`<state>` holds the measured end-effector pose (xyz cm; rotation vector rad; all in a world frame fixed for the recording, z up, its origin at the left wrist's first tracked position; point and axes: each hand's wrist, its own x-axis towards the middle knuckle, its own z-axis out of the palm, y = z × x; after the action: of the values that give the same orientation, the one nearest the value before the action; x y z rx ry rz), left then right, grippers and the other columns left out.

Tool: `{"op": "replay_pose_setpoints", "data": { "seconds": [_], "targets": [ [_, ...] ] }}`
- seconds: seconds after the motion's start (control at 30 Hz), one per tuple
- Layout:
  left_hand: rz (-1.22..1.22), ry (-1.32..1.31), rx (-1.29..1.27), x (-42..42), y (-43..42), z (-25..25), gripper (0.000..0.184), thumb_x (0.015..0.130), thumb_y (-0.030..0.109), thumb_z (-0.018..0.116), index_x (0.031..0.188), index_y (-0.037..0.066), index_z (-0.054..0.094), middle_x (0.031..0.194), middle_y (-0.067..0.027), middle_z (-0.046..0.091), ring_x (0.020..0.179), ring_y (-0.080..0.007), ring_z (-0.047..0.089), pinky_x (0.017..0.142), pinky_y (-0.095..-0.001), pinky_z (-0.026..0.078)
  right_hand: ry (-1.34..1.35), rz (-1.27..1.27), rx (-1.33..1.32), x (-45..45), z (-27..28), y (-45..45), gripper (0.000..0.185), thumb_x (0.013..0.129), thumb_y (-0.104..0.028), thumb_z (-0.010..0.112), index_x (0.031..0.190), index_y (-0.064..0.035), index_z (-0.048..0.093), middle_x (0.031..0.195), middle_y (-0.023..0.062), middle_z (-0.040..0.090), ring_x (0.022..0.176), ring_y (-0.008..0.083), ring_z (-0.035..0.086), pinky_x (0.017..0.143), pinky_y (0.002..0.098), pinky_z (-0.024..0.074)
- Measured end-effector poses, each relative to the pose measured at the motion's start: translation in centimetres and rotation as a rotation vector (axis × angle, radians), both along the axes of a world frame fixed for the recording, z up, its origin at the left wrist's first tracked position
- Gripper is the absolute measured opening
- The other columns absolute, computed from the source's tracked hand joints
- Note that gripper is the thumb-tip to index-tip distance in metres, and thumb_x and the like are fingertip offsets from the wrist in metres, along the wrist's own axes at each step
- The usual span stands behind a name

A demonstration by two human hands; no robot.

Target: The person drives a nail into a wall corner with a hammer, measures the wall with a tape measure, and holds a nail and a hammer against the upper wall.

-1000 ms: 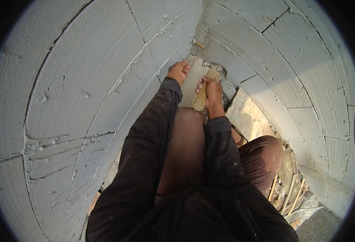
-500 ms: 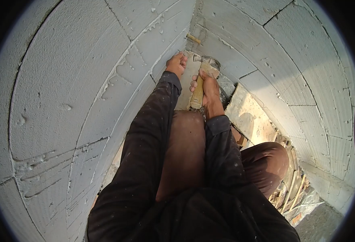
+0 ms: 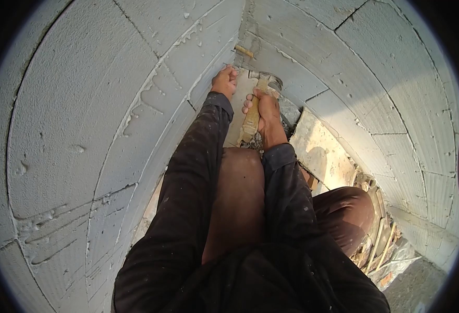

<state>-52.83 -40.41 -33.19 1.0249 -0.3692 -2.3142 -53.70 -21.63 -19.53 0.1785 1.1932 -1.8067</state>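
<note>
My right hand (image 3: 269,108) is wrapped round a claw hammer (image 3: 251,122) with a worn yellow handle. Its metal head points away from me, close to the wall corner. Against the left wall, the fingers of my left hand (image 3: 224,82) are closed in a pinch. A thin dark nail (image 3: 227,65) seems to stick out by the fingertips, though most of it is hidden. Just beyond, a short yellowish peg (image 3: 244,51) juts out at the corner where the two walls meet.
Grey block walls, the left one (image 3: 83,104) and the right one (image 3: 354,78), close in on both sides. A pale board (image 3: 320,148) leans right of my right arm. Rubble and wood strips (image 3: 383,248) lie at lower right. My bent knee (image 3: 242,167) is between my arms.
The hammer head has turned and shifted slightly, and my right hand has moved a little left. My left hand stays at the wall. The whole view has shifted a little.
</note>
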Motion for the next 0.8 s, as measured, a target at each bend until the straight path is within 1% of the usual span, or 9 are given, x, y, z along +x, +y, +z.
{"op": "replay_pose_setpoints", "data": {
  "seconds": [0.23, 0.33, 0.4, 0.43, 0.5, 0.53, 0.6, 0.67, 0.8],
  "targets": [
    [0.01, -0.009, -0.051, -0.3, 0.2, 0.5, 0.018, 0.099, 0.016, 0.068, 0.117, 0.012, 0.069, 0.085, 0.0024, 0.063, 0.068, -0.0097, 0.058, 0.052, -0.0285, 0.034, -0.008, -0.067, 0.003, -1.0, -0.7, -3.0, 0.016, 0.103, -0.013, 0.053, 0.106, 0.003, 0.054, 0.083, 0.0126, 0.058, 0.058, 0.0228, 0.058, 0.046, 0.04, 0.0514],
    [-0.033, -0.019, -0.131, -0.2, 0.5, 1.2, 0.013, 0.102, 0.027, 0.069, 0.107, 0.016, 0.066, 0.082, 0.0037, 0.058, 0.061, -0.0113, 0.039, 0.052, -0.0289, 0.036, 0.001, -0.052, -0.014, -0.8, -0.3, -3.5, 0.017, 0.103, -0.013, 0.053, 0.104, 0.0036, 0.054, 0.081, 0.0126, 0.058, 0.057, 0.0228, 0.058, 0.046, 0.0399, 0.0513],
    [-0.018, -0.019, -0.075, -0.2, 0.3, 1.2, 0.016, 0.1, 0.02, 0.069, 0.115, 0.014, 0.069, 0.084, 0.0026, 0.062, 0.065, -0.0108, 0.05, 0.051, -0.0288, 0.033, 0.002, -0.045, -0.014, -0.7, -0.1, -3.4, 0.017, 0.103, -0.013, 0.052, 0.103, 0.0037, 0.054, 0.08, 0.0125, 0.058, 0.056, 0.0227, 0.058, 0.046, 0.0399, 0.0513],
    [-0.013, -0.019, -0.048, -0.2, 0.3, 1.1, 0.021, 0.099, 0.017, 0.069, 0.12, 0.014, 0.07, 0.086, 0.002, 0.064, 0.067, -0.0105, 0.056, 0.051, -0.0288, 0.032, -0.004, -0.035, -0.007, -0.7, -0.1, -3.4, 0.017, 0.104, -0.013, 0.052, 0.11, 0.0025, 0.053, 0.082, 0.012, 0.058, 0.058, 0.0221, 0.057, 0.048, 0.0396, 0.0518],
    [-0.053, -0.035, -0.105, -0.1, 0.2, 1.5, 0.014, 0.101, 0.02, 0.067, 0.114, 0.014, 0.067, 0.083, 0.0034, 0.057, 0.067, -0.0103, 0.047, 0.053, -0.0278, 0.038, -0.014, -0.013, 0.006, -0.8, 0.0, -3.4, 0.023, 0.104, -0.012, 0.053, 0.124, 0.0001, 0.052, 0.086, 0.011, 0.058, 0.062, 0.0209, 0.057, 0.052, 0.0392, 0.0528],
    [-0.072, -0.044, -0.134, 0.2, 0.5, 1.8, 0.012, 0.103, 0.022, 0.066, 0.111, 0.013, 0.065, 0.082, 0.004, 0.054, 0.067, -0.0102, 0.043, 0.055, -0.0273, 0.041, -0.011, -0.022, 0.005, -0.9, 0.0, -3.6, 0.022, 0.104, -0.012, 0.052, 0.123, 0.0001, 0.052, 0.085, 0.011, 0.058, 0.062, 0.0212, 0.057, 0.052, 0.0394, 0.0527],
    [-0.134, -0.059, -0.362, 1.1, 1.1, 1.9, 0.015, 0.104, 0.026, 0.065, 0.111, 0.013, 0.065, 0.084, 0.0049, 0.054, 0.069, -0.0093, 0.046, 0.058, -0.027, 0.045, -0.005, -0.044, 0.004, -1.0, -0.3, -4.2, 0.02, 0.105, -0.012, 0.051, 0.12, 0.0002, 0.051, 0.084, 0.011, 0.057, 0.062, 0.0219, 0.056, 0.052, 0.0398, 0.0525],
    [-0.195, -0.081, -0.456, 1.6, 1.3, 1.9, 0.019, 0.105, 0.03, 0.063, 0.112, 0.013, 0.064, 0.086, 0.0057, 0.054, 0.071, -0.0081, 0.048, 0.061, -0.0264, 0.048, -0.082, -0.075, -0.042, -1.2, -0.7, -4.8, 0.016, 0.105, -0.012, 0.049, 0.116, 0.0001, 0.05, 0.081, 0.0109, 0.056, 0.062, 0.0227, 0.055, 0.052, 0.0404, 0.0525],
    [-0.272, -0.137, -0.397, 1.7, 1.1, 3.3, 0.025, 0.108, 0.037, 0.058, 0.11, 0.013, 0.063, 0.086, 0.0066, 0.053, 0.07, -0.0056, 0.049, 0.058, -0.0235, 0.048, -0.191, -0.148, -0.108, -1.0, -0.6, -6.2, 0.012, 0.105, -0.011, 0.047, 0.109, -0.0006, 0.048, 0.078, 0.0104, 0.054, 0.061, 0.0235, 0.053, 0.054, 0.0415, 0.0518]
  ]
}}
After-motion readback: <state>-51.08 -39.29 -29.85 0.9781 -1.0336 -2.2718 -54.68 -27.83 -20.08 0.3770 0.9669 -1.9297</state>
